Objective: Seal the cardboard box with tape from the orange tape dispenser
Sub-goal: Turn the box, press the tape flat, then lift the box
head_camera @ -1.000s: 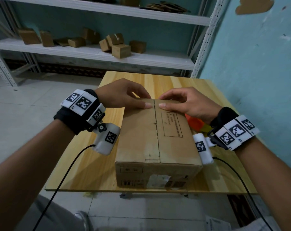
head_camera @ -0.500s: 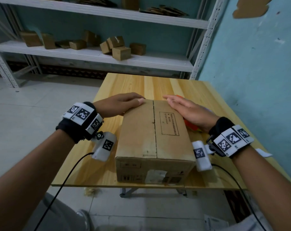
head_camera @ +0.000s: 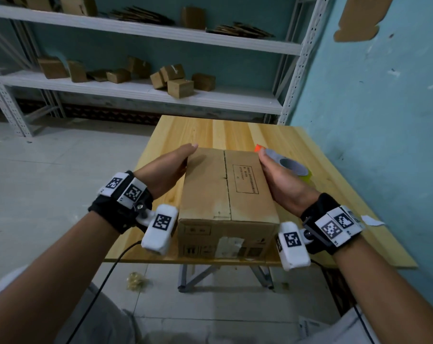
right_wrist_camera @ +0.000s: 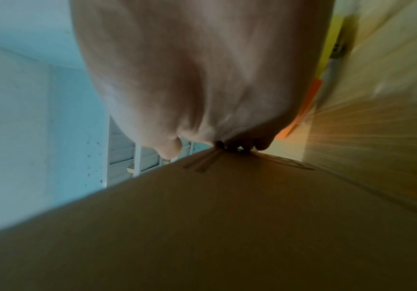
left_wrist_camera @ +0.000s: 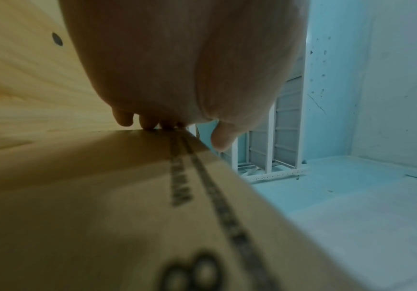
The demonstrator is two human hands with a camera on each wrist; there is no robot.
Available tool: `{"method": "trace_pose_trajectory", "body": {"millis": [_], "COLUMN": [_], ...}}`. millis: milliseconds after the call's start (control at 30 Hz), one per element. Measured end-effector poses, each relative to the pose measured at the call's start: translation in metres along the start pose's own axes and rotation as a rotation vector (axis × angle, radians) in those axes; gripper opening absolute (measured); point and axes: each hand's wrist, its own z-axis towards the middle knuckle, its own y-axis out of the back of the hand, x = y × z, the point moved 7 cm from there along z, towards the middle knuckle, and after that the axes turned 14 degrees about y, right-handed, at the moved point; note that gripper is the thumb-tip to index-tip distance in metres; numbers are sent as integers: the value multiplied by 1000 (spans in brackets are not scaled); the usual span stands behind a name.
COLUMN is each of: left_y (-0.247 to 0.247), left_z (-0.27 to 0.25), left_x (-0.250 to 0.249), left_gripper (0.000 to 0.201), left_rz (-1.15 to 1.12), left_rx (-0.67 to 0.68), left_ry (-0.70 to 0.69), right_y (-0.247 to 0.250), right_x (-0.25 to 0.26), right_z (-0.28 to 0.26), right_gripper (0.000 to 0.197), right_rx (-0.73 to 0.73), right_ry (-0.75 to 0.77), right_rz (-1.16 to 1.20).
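Shelves (head_camera: 141, 91): white metal rack at the back left, two boards in view; small brown cartons (head_camera: 179, 87) stand and lie scattered on the lower board, and flat cardboard sheets (head_camera: 239, 31) are stacked on the upper one.
Floor (head_camera: 49, 182): pale tiles to the left of the table, with a small crumpled scrap (head_camera: 135, 282) under the near edge.
Left hand (head_camera: 164, 170): flat against the left side of the box near its far end, fingers straight and together, thumb up by the top edge; it presses the wall and clasps nothing. The left wrist view shows the fingertips (left_wrist_camera: 147, 123) meeting the far corner of the box.
Table (head_camera: 210, 131): light wooden top on a metal frame, set close to the blue wall.
Box (head_camera: 226, 187): brown cardboard, standing lengthwise on the table between both hands; both top flaps are folded down and meet along a centre seam, so nothing inside shows; a printed rectangle sits on the right flap and a torn white label (head_camera: 229, 245) on the near end.
Right hand (head_camera: 282, 184): flat against the right side of the box, fingers straight, pressing and grasping nothing.
Tape dispenser (head_camera: 286, 165): lying on the table just right of the box, behind the right hand; an orange tip (head_camera: 258, 147) and a grey roll with a yellowish edge show; neither hand touches it as far as can be seen.
Paper slip (head_camera: 371, 220): small white piece on the table by the right wrist.
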Motion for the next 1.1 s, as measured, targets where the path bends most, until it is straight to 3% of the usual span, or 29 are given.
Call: {"method": "trace_pose_trajectory", "body": {"millis": [67,200,300,400,500,600,700,800,900,1000,1100], "left_y": [2,6,9,17,35,50,52,54,54,59,61], "left_z": [1,10,9,10,12,7,1,-3,-4,-2,4], "left_x": [0,-3,-8,-12,-12,-12,-14,-16,-18,-18,-20], "left_gripper": [85,64,42,37,48,61,68,57,43,32,30], "left_rz": [-13,77,132,128,110,150,304,421,376,210,184], "left_rx": [1,-46,-103,-144,-307,-529,-644,-742,-740,-704,-647], "left_ry": [6,-29,-67,-88,-67,-60,-70,-76,-59,-121,-186], "right_y": [1,1,4,16,29,38,42,47,51,45,32], "right_x": [-5,-5,-4,2,4,5,2,-2,-4,-4,0], "right_z": [2,8,13,15,16,13,10,8,9,9,8], "right_gripper": [28,23,41,61,74,68,60,45,40,47,59], "right_rx": [4,13,43,7,-47,-123,-167,-234,-272,-269,-208], "right_ry": [-17,-10,-15,7,21,48,57,35,42,45,73], "right_rz": [17,-57,-56,-56,-55,-73,-101,-155,-200,-218,-246]}}
